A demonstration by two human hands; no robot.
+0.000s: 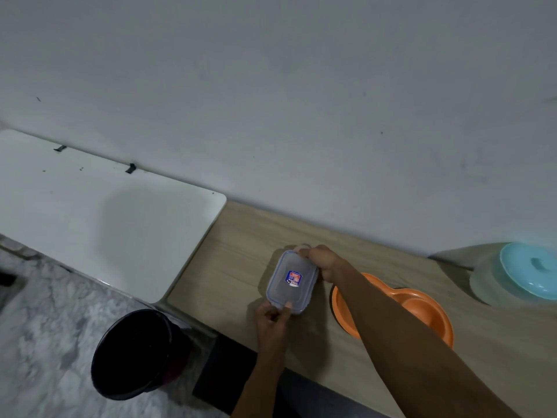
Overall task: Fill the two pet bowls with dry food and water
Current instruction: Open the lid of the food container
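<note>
Both ends of the clear lidded food container (291, 280) on the wooden bench (241, 251) are gripped: the left hand (272, 321) pinches the near end, thumb on the lid; the right hand (322, 262) curls over the far end. Just beside it, under the right forearm, sits the orange double pet bowl (422, 306).

Your clear, rectangular food box (291, 282) (blue-and-red sticker on its lid) sits closed and flat on the wooden bench (235, 251). Just right of it lies the orange double bowl (422, 309), upright and partly hidden.
</note>
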